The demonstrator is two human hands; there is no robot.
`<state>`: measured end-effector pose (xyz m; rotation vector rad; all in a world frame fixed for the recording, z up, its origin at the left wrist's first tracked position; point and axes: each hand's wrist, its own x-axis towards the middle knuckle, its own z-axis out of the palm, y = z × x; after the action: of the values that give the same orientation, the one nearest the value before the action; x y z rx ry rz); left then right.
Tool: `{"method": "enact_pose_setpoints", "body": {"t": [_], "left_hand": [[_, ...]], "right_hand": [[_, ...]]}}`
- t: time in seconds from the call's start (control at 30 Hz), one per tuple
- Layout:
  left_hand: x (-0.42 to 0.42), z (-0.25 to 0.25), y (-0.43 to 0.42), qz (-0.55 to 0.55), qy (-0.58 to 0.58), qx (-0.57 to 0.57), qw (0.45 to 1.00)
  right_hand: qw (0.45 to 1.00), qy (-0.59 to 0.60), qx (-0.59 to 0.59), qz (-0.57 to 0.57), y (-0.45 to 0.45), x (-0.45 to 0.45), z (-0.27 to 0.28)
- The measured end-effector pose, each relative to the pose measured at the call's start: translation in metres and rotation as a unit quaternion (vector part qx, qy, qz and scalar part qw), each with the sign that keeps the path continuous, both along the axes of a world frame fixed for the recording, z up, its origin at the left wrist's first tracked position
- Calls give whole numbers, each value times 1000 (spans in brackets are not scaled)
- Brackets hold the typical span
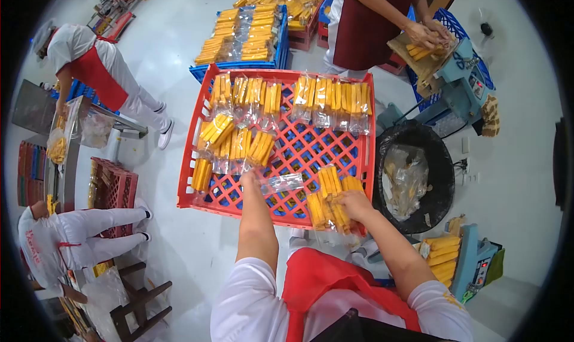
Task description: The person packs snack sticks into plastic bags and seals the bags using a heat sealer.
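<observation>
My left hand is closed at the clear lower end of a bag of yellow sticks, its fingertips partly hidden. Just to its right, a flat piece of clear plastic lies over the lattice. At the near right corner, my right hand has its fingers curled round bagged yellow sticks; more bags lie beneath and beside it. Both hands are over a red lattice crate. Along its far side are rows of similar bags, and others are piled on the left, one tilted on top.
A black-lined bin with plastic scraps stands right of the crate, near teal machines. Beyond are blue and red crates of bags. One co-worker handles sticks at upper right; two others work at left near a dark stool.
</observation>
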<state>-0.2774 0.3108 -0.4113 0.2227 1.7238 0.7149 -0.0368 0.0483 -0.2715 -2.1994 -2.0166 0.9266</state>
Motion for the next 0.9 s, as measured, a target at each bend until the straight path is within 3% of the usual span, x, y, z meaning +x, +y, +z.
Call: {"method": "enact_pose_setpoints", "body": {"t": [0.03, 0.07, 0.1, 0.13, 0.17, 0.2, 0.23, 0.27, 0.3, 0.33, 0.37, 0.4, 0.47, 0.5, 0.57, 0.63, 0.67, 0.7, 0.73, 0.77, 0.8, 0.87, 0.9], "left_hand": [[0, 6, 0, 37, 33, 57, 997], [-8, -13, 4, 47, 13, 216, 975], [-6, 15, 5, 49, 9, 228, 972], [-4, 63, 0, -155, 223, 256, 928], [-2, 112, -7, -339, 423, 259, 799], [0, 148, -11, -424, 412, 259, 764], [1, 179, -15, -417, 416, 268, 762], [3, 208, -20, -538, 391, 304, 682], [3, 237, -25, -648, 360, 331, 584], [4, 269, -31, -644, 366, 338, 581], [7, 304, -39, -698, 288, 376, 537], [9, 337, -47, -745, 206, 407, 486], [19, 405, -60, -766, 82, 460, 441], [22, 435, -69, -770, 53, 454, 446], [31, 474, -79, -769, 22, 477, 426], [47, 512, -92, -753, 3, 546, 367], [56, 516, -94, -708, 4, 612, 352], [64, 516, -93, -645, -9, 681, 346], [70, 529, -99, -655, -29, 652, 381], [75, 521, -97, -562, -5, 741, 367], [80, 515, -101, -460, 78, 796, 385], [95, 504, -118, -309, 35, 792, 525], [99, 497, -135, -262, -89, 720, 637]], "right_hand": [[999, -7, -30, -10, 4, -1, 21], [998, -15, -57, -20, 7, -1, 38], [999, -18, -45, -19, 8, 1, 47], [997, -14, -67, -39, 9, 4, 57], [994, -8, -89, -59, 9, 8, 65], [995, -10, -76, -58, 3, 10, 63], [994, 45, 18, -101, -6, 13, 49], [979, 101, 111, -142, -11, 13, 45], [977, 102, 121, -140, -11, 12, 58], [940, 272, 61, -196, -10, 9, 85], [868, 433, -4, -243, -11, 6, 102], [868, 435, 3, -242, -10, 5, 103], [689, 598, -62, -405, -10, 3, 95], [688, 599, -59, -405, -13, 1, 100], [458, 816, -142, -324, -15, -9, 111], [428, 880, -131, -158, -17, -26, 146], [424, 881, -130, -163, -15, -34, 169], [372, 910, -60, -171, -13, -42, 191], [317, 931, 10, -179, -13, -46, 201], [311, 932, 12, -184, -11, -43, 202], [340, 925, 74, -153, -6, -37, 206], [373, 898, 183, -145, -4, -26, 214], [375, 897, 189, -141, -4, -26, 226]]}}
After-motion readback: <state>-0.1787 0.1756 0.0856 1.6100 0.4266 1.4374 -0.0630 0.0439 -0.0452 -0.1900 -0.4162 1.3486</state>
